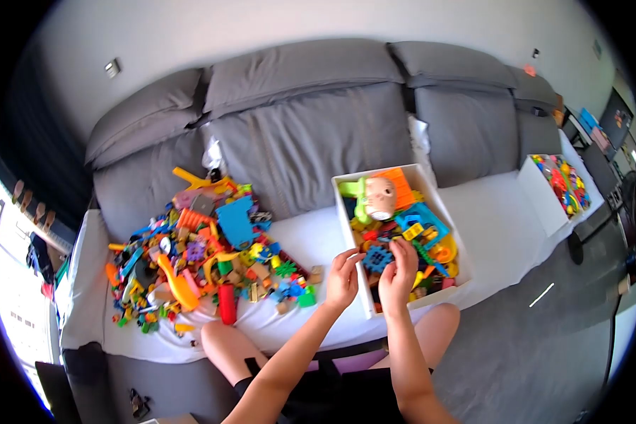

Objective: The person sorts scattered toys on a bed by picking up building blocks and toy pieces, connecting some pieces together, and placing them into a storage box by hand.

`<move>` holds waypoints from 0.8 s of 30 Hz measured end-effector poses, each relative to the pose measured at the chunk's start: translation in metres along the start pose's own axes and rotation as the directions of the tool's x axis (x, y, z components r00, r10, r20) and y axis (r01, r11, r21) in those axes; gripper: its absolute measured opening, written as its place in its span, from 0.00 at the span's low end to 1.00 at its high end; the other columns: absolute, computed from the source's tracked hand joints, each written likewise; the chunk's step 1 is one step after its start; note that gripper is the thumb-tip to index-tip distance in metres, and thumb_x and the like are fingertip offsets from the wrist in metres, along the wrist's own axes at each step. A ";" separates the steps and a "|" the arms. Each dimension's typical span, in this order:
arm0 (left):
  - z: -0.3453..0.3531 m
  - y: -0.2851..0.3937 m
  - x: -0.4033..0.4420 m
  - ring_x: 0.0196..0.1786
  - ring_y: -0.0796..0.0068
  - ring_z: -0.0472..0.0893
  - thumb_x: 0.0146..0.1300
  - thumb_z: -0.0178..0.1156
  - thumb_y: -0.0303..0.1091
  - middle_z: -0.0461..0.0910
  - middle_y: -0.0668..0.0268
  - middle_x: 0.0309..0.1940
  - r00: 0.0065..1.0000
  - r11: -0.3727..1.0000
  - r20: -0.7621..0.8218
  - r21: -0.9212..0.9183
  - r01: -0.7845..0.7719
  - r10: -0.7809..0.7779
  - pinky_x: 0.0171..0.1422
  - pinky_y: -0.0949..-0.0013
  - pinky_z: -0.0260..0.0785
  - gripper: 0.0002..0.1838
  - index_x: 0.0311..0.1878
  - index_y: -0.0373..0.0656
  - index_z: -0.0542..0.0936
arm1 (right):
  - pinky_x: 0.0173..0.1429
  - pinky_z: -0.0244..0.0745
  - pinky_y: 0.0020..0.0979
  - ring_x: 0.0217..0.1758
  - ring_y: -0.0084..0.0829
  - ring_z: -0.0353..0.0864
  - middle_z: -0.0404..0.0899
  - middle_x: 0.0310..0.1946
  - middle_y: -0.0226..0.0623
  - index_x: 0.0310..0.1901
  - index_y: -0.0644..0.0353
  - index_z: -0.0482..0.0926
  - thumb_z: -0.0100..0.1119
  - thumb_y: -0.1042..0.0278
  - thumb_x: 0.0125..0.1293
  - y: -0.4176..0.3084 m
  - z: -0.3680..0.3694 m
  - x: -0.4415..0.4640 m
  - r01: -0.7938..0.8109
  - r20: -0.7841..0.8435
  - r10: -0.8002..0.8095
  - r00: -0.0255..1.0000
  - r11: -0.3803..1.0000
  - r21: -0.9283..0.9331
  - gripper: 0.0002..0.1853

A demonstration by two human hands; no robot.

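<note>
My left hand (pixel 343 278) is over the left wall of a white box (pixel 369 305), its fingers bent towards the toys; whether it holds anything is too small to tell. My right hand (pixel 398 272) hangs above the front part of the same box with its fingers curved, beside a dark blue gear-like piece (pixel 378 258). Inside the box lie a green and pink toy with a round face (pixel 380 198), an orange panel (pixel 396 185), a light blue piece (pixel 431 219) and a yellow block (pixel 413 231). The palm side of my right hand is mostly hidden.
On the covered sofa seat at the left spreads a large toy pile (pixel 198 254), with a blue panel (pixel 234 222) and a red cylinder (pixel 227 304). Another white box (pixel 544 201) of small colourful toys stands at the right. Grey cushions (pixel 311 141) line the back.
</note>
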State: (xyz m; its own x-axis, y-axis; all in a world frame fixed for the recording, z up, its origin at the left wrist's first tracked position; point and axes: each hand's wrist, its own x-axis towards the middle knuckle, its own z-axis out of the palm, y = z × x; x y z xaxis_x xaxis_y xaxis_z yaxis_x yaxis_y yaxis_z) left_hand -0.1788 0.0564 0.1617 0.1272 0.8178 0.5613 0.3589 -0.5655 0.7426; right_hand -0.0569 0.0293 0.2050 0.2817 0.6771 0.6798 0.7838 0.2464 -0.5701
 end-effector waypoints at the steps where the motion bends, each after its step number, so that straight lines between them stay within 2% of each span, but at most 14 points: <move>1: -0.009 -0.018 -0.016 0.49 0.54 0.74 0.54 0.49 0.16 0.75 0.56 0.47 0.996 0.997 -0.046 0.011 0.071 -0.070 0.55 0.60 0.65 0.17 0.46 0.41 0.77 | 0.58 0.66 0.41 0.54 0.48 0.71 0.73 0.49 0.45 0.46 0.62 0.74 0.47 0.86 0.47 -0.018 0.007 -0.006 0.049 0.047 -0.058 0.997 0.984 0.173 0.21; 2: -0.019 -0.035 -0.035 0.48 0.55 0.74 0.55 0.51 0.18 0.76 0.57 0.46 0.986 0.985 -0.068 0.068 0.159 -0.155 0.53 0.60 0.67 0.14 0.44 0.41 0.77 | 0.54 0.69 0.40 0.49 0.45 0.75 0.76 0.44 0.42 0.44 0.61 0.75 0.48 0.86 0.46 -0.031 0.021 -0.019 0.080 0.088 -0.106 0.990 0.963 0.256 0.20; 4: -0.043 -0.072 -0.072 0.48 0.55 0.73 0.52 0.53 0.21 0.75 0.57 0.45 0.979 0.946 -0.125 0.265 0.188 -0.159 0.54 0.59 0.65 0.15 0.44 0.42 0.77 | 0.44 0.74 0.38 0.39 0.42 0.79 0.79 0.36 0.42 0.41 0.61 0.78 0.49 0.86 0.47 -0.050 0.051 -0.046 0.030 0.244 -0.135 0.960 0.920 0.390 0.18; 5: -0.057 -0.082 -0.088 0.49 0.55 0.73 0.51 0.54 0.22 0.75 0.57 0.45 0.972 0.910 -0.123 0.342 0.233 -0.202 0.55 0.58 0.64 0.15 0.44 0.43 0.77 | 0.41 0.75 0.39 0.37 0.42 0.79 0.79 0.34 0.42 0.40 0.59 0.78 0.52 0.83 0.48 -0.052 0.068 -0.061 0.017 0.331 -0.141 0.933 0.936 0.352 0.16; 7: -0.080 -0.094 -0.113 0.53 0.52 0.69 0.49 0.55 0.24 0.72 0.57 0.50 0.937 0.774 -0.168 0.530 0.347 -0.305 0.58 0.56 0.62 0.17 0.45 0.45 0.77 | 0.40 0.75 0.40 0.37 0.41 0.79 0.78 0.36 0.40 0.42 0.56 0.77 0.59 0.77 0.47 -0.054 0.097 -0.088 -0.062 0.625 -0.019 0.780 0.992 0.108 0.16; 8: -0.089 -0.101 -0.123 0.56 0.49 0.66 0.49 0.56 0.28 0.68 0.57 0.56 0.932 0.682 -0.193 0.638 0.357 -0.308 0.59 0.54 0.62 0.20 0.50 0.49 0.76 | 0.40 0.75 0.40 0.38 0.41 0.79 0.77 0.37 0.40 0.43 0.56 0.76 0.60 0.74 0.47 -0.053 0.108 -0.100 -0.037 0.718 0.018 0.696 0.999 0.011 0.17; 10: -0.105 -0.108 -0.135 0.57 0.47 0.64 0.49 0.57 0.30 0.65 0.57 0.58 0.924 0.665 -0.117 0.661 0.347 -0.365 0.59 0.53 0.62 0.24 0.54 0.51 0.74 | 0.40 0.75 0.40 0.39 0.40 0.79 0.76 0.40 0.39 0.45 0.54 0.74 0.64 0.70 0.47 -0.050 0.123 -0.123 0.047 0.856 0.128 0.501 0.984 -0.174 0.20; 13: -0.117 -0.119 -0.135 0.54 0.49 0.67 0.48 0.59 0.34 0.63 0.59 0.60 0.897 0.617 0.004 0.727 0.301 -0.442 0.56 0.54 0.65 0.31 0.60 0.55 0.68 | 0.41 0.76 0.40 0.42 0.40 0.78 0.73 0.45 0.38 0.48 0.52 0.72 0.66 0.68 0.46 -0.043 0.133 -0.145 0.137 0.877 0.122 0.465 0.968 -0.208 0.24; 14: -0.118 -0.122 -0.131 0.53 0.49 0.68 0.48 0.59 0.34 0.63 0.60 0.60 0.880 0.623 0.017 0.712 0.323 -0.475 0.55 0.55 0.66 0.31 0.60 0.55 0.68 | 0.40 0.75 0.40 0.43 0.41 0.78 0.72 0.45 0.38 0.47 0.51 0.73 0.67 0.67 0.46 -0.037 0.139 -0.153 0.157 0.857 0.101 0.506 0.966 -0.206 0.24; 17: -0.117 -0.135 -0.115 0.44 0.55 0.75 0.48 0.61 0.34 0.69 0.60 0.53 0.818 0.588 -0.001 0.694 0.414 -0.575 0.46 0.58 0.70 0.24 0.53 0.52 0.72 | 0.40 0.75 0.41 0.42 0.41 0.78 0.71 0.46 0.40 0.47 0.51 0.72 0.67 0.66 0.46 -0.024 0.140 -0.157 -0.033 0.794 0.122 0.595 0.991 -0.127 0.24; 19: -0.118 -0.147 -0.110 0.40 0.57 0.77 0.48 0.61 0.34 0.72 0.60 0.48 0.751 0.587 -0.011 0.617 0.525 -0.660 0.43 0.58 0.71 0.21 0.49 0.50 0.74 | 0.38 0.75 0.39 0.39 0.41 0.78 0.73 0.43 0.41 0.46 0.54 0.73 0.67 0.64 0.48 -0.028 0.132 -0.148 -0.130 0.674 0.136 0.726 0.990 -0.060 0.22; 20: -0.116 -0.149 -0.110 0.34 0.61 0.78 0.51 0.62 0.35 0.76 0.61 0.39 0.800 0.617 -0.116 0.574 0.538 -0.589 0.40 0.60 0.71 0.14 0.43 0.48 0.76 | 0.37 0.74 0.39 0.37 0.41 0.79 0.74 0.42 0.41 0.46 0.55 0.73 0.67 0.62 0.49 -0.029 0.126 -0.144 -0.173 0.605 0.150 0.782 0.985 -0.020 0.22; 23: -0.111 -0.155 -0.108 0.33 0.62 0.79 0.52 0.63 0.36 0.79 0.61 0.32 0.696 0.672 -0.384 0.220 0.707 -0.607 0.39 0.63 0.71 0.11 0.39 0.47 0.76 | 0.33 0.73 0.35 0.30 0.39 0.79 0.77 0.34 0.42 0.43 0.60 0.74 0.66 0.59 0.52 -0.030 0.114 -0.126 -0.239 0.508 0.144 0.849 0.963 0.125 0.20; 24: -0.105 -0.162 -0.109 0.30 0.67 0.79 0.53 0.64 0.36 0.79 0.62 0.27 0.702 0.727 -0.502 0.192 0.659 -0.504 0.36 0.68 0.70 0.11 0.36 0.44 0.76 | 0.30 0.72 0.31 0.23 0.35 0.77 0.78 0.29 0.42 0.42 0.62 0.74 0.66 0.57 0.54 -0.038 0.105 -0.115 -0.321 0.506 0.190 0.841 0.929 0.185 0.20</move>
State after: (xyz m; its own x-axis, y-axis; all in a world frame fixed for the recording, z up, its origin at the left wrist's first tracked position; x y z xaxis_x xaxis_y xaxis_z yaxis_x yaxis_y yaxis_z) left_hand -0.3478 0.0480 0.0184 -0.5562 0.8057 0.2034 0.5220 0.1483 0.8399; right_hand -0.1766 0.0148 0.1001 0.1056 0.9674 0.2304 0.5354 0.1399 -0.8329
